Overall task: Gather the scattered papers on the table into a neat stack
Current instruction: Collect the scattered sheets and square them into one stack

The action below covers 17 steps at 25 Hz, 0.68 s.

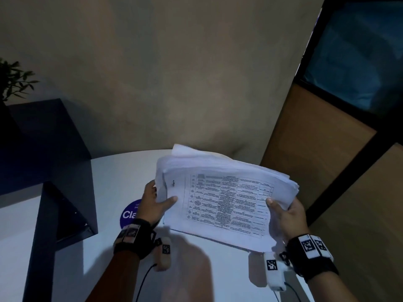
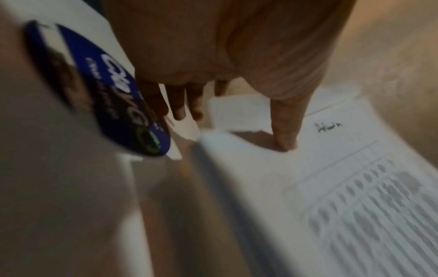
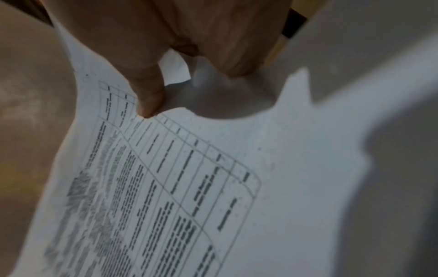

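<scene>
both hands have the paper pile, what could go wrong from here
1. The stack of white printed papers is uneven, with sheets fanned out at its far edge; loose ones might slide out onto the white round table.
2. The left hand and right hand pinch only the side edges, thumbs on top; the middle may sag, and the sheets bend at the right thumb, so they could crease.

Both hands hold a thick sheaf of papers point(image 1: 226, 199) above the white bench point(image 1: 113, 175). The left hand point(image 1: 153, 203) grips its left edge and the right hand point(image 1: 285, 212) its right edge, each with the thumb on the top sheet, which bears a printed table. The far edges of the sheets are uneven. A round blue sticker point(image 1: 128, 212) lies on the bench by the left hand. A dark box point(image 1: 48, 149) stands to the left, and a plant point(image 1: 13, 81) shows behind it.
</scene>
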Each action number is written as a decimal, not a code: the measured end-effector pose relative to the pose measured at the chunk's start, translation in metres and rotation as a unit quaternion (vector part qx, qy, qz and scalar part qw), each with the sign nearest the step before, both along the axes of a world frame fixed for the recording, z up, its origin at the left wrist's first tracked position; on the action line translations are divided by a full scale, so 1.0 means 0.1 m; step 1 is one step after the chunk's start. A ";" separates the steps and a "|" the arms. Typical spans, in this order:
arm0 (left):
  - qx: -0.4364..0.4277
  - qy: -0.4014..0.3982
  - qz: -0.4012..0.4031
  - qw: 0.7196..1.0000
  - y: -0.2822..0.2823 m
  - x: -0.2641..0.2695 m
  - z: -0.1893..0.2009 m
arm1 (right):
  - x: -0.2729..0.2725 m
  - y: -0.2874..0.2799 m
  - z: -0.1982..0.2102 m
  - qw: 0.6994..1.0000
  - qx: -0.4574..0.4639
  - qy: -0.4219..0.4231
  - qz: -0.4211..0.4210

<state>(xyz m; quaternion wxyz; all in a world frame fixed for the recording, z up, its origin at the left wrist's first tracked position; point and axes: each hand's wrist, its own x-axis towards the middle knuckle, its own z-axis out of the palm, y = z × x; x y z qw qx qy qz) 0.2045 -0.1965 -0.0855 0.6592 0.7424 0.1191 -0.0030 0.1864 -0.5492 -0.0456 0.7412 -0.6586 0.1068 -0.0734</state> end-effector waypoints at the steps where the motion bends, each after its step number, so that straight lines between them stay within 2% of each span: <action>1: 0.021 0.024 0.070 0.997 0.01 -0.08 -0.04 | 0.00 0.02 0.02 0.999 0.049 0.003 0.000; 2: 0.022 0.035 0.123 0.991 -0.02 -0.18 -0.05 | 0.00 0.04 0.04 0.996 0.090 0.004 -0.007; 4: -0.037 0.008 0.152 0.988 -0.17 -0.35 -0.08 | 0.03 0.11 0.05 0.989 0.145 0.008 -0.024; 7: -0.201 -0.028 0.076 0.976 -0.52 -0.36 0.03 | 0.01 0.28 0.08 0.982 0.189 0.013 -0.014; 9: -0.307 0.044 0.046 0.950 -0.70 -0.27 0.23 | -0.01 0.40 0.06 0.977 0.210 0.016 0.021; 10: -0.349 0.056 0.049 0.934 -0.71 -0.20 0.27 | -0.03 0.43 0.04 0.977 0.209 0.018 0.035; 12: -0.411 0.025 0.074 0.908 -0.68 -0.10 0.37 | -0.09 0.45 0.06 0.976 0.201 0.017 0.077; 13: -0.428 0.007 0.084 0.900 -0.66 -0.08 0.43 | -0.15 0.44 0.10 0.976 0.190 0.019 0.101; 14: -0.405 -0.018 0.099 0.909 -0.65 -0.09 0.51 | -0.19 0.38 0.12 0.978 0.168 0.023 0.124; 17: -0.272 -0.126 0.115 0.947 -0.50 -0.12 0.67 | -0.20 0.10 0.23 0.980 0.131 0.015 0.146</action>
